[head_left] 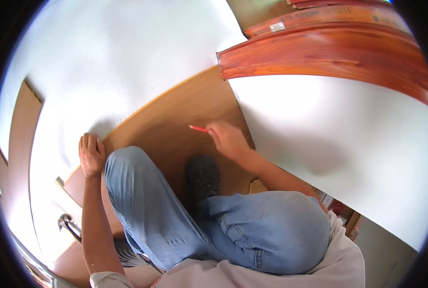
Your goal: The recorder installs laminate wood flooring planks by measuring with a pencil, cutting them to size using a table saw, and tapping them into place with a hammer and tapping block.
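Observation:
My right hand (229, 140) is closed around a slim red pencil (199, 128), whose pale tip points left. It is above a brown wood board (194, 103) with a lighter edge strip. My left hand (91, 153) is at the board's left edge, against the white surface (103, 62). Its fingers are curled in, and whatever they may hold is hidden. Between the hands, my bent knees in blue jeans (144, 206) and a dark shoe (203, 177) cover part of the board.
Glossy reddish-brown wood planks (319, 53) lie at the upper right. Below them is a white panel (329, 144). A metal tool with a curved, hammer-like head (70, 225) lies at the lower left. Narrow brown boards (23, 129) stand at the far left.

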Tool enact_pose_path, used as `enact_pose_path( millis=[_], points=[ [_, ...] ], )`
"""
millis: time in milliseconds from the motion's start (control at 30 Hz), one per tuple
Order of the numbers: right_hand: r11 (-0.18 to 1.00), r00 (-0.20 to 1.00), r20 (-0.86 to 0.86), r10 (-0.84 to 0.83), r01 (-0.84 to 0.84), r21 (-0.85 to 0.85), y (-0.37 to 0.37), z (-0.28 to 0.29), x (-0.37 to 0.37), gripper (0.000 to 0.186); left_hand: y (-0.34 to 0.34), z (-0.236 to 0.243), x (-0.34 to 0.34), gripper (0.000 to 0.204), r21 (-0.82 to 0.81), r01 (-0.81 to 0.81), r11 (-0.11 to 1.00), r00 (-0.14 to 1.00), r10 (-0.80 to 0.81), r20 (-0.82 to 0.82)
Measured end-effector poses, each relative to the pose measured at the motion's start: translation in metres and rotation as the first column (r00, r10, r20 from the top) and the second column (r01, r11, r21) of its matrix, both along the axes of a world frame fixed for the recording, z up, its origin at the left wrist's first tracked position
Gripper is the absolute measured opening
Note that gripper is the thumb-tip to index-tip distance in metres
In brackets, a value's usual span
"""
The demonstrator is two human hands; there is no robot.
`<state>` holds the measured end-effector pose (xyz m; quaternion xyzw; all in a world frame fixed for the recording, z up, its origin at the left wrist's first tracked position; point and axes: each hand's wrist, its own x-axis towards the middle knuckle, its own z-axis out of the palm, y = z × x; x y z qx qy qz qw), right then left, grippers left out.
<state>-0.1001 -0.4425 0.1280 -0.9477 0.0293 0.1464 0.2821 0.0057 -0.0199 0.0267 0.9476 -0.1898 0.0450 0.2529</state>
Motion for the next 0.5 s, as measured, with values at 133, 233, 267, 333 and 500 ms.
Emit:
enact_pose_path(
  millis=[133, 233, 267, 333, 500],
  points=[
    [0.904, 0.908, -0.14, -0.394, 0.411, 0.12, 0.005, -0.03, -0.073, 0.015, 0.001, -0.003, -0.003, 0.002, 0.046, 0.015, 0.999, 1.0, -0.015, 0.0],
    [0.947, 0.951, -0.02, -0.31, 0.31, 0.087, 0.0, -0.048, -0.104, 0.015, 0.007, -0.003, -0.001, 0.002, 0.081, 0.016, 0.997, 1.0, -0.015, -0.006],
    [0.941, 0.947, -0.009, -0.323, 0.322, 0.102, -0.005, -0.053, -0.112, 0.015, 0.008, -0.003, -0.001, 0.002, 0.079, 0.032, 0.996, 0.999, -0.033, 0.016],
    [0.979, 0.981, 0.018, -0.192, 0.191, 0.067, -0.018, -0.062, -0.118, 0.014, 0.008, -0.005, 0.0, 0.002, 0.084, 0.059, 0.995, 0.996, -0.065, 0.063],
    [0.988, 0.973, 0.208, -0.1, 0.072, 0.138, -0.033, -0.066, -0.089, 0.015, 0.004, -0.013, -0.022, 0.01, 0.269, -0.001, 0.963, 0.988, -0.04, 0.147]
  ],
)
